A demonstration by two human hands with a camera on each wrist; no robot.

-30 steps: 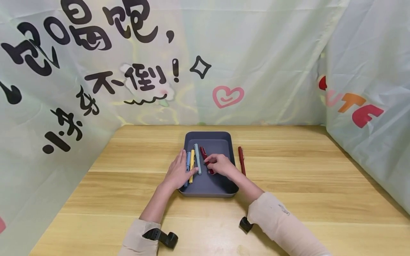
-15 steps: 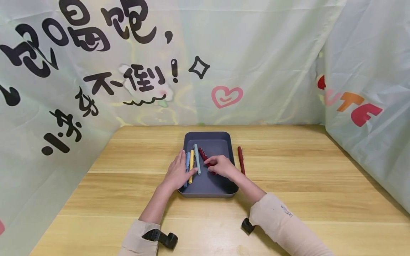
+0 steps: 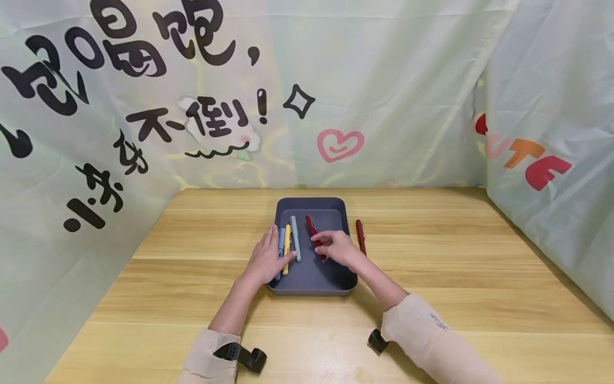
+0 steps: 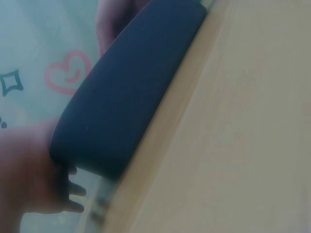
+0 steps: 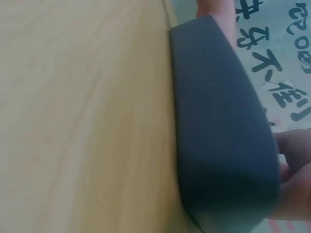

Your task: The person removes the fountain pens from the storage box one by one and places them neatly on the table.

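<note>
Dark red pen [image 3: 314, 234]: slim, smooth-barrelled, lay slanted inside the tray, right of the other three pens, its near end under the right hand.
Right hand [image 3: 339, 248]: fingers curled over the pen's near end, fingertips pinching it.
Left hand [image 3: 266, 260]: lay flat with straight fingers across the near ends of the blue pen [image 3: 280, 242] and yellow pen [image 3: 287, 240], gripping nothing.
Grey-green pen [image 3: 295, 237]: lay just beside the yellow one, parallel.
Tray [image 3: 312, 204]: matte dark grey, rectangular with rounded corners and a low wall; both wrist views showed only its smooth outer side [image 4: 131, 92] [image 5: 218, 121].
Second red pen [image 3: 360, 237]: lay on the table just outside the tray's right wall.
Table [image 3: 431, 256]: pale wood-grain planks.
Backdrop [image 3: 384, 80]: thin, creased plastic sheet printed with black characters and a pink heart.
</note>
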